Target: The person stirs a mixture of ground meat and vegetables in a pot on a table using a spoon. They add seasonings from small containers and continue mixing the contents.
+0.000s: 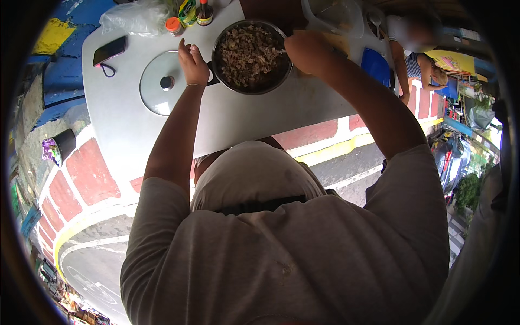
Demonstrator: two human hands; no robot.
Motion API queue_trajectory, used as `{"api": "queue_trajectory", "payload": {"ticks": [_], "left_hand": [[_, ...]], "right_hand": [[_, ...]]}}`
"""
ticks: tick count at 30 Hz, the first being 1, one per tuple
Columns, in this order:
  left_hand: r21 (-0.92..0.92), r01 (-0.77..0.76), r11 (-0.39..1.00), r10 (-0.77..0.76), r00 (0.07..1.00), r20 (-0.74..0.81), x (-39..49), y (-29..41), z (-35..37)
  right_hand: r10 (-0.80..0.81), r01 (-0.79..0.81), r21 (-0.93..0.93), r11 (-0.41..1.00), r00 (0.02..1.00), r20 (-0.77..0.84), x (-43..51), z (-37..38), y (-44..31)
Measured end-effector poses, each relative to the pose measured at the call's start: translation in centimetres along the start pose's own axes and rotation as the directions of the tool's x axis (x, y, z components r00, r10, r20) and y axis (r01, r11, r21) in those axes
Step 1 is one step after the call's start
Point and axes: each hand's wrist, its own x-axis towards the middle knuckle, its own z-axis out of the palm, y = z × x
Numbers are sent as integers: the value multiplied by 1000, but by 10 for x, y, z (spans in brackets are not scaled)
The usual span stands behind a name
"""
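A round metal pan (223, 83) full of chopped, cooked-looking food (250, 57) stands on the white table (243, 118). My right hand (306, 53) is closed at the pan's right rim, on a utensil whose metal part shows just inside the food; its handle is hidden by the hand. Left of the pan, my left hand (193, 63) is raised with its fingers apart, close to the pan's black handle (212, 74) and partly over a glass lid (152, 83) with a black knob. Nothing shows in its fingers.
A phone (109, 51) with a strap lies at the left. Behind the lid are a clear plastic bag (136, 18), an orange-capped jar (174, 27) and a dark sauce bottle (204, 14). A clear container (353, 20) and blue object (375, 67) lie right. Other people are beyond the table's right end.
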Motion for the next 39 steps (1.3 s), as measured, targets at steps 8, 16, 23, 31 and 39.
{"api": "queue_trajectory", "payload": {"ticks": [8, 16, 23, 31, 39], "left_hand": [[194, -94, 976, 78, 993, 87, 47, -9, 3], [276, -94, 957, 75, 994, 78, 47, -14, 6], [267, -61, 962, 46, 997, 62, 48, -10, 10], [230, -213, 950, 180, 971, 156, 66, -10, 17], [222, -229, 948, 192, 965, 176, 71, -11, 16]], "right_hand": [[-68, 7, -213, 977, 958, -278, 46, -13, 4], [70, -70, -47, 996, 997, 7, 113, 81, -4], [-319, 445, -211, 870, 835, 448, 99, 117, 10], [-124, 135, -30, 990, 963, 238, 44, 81, 16], [-161, 88, -186, 979, 890, -427, 55, 10, 9]]}}
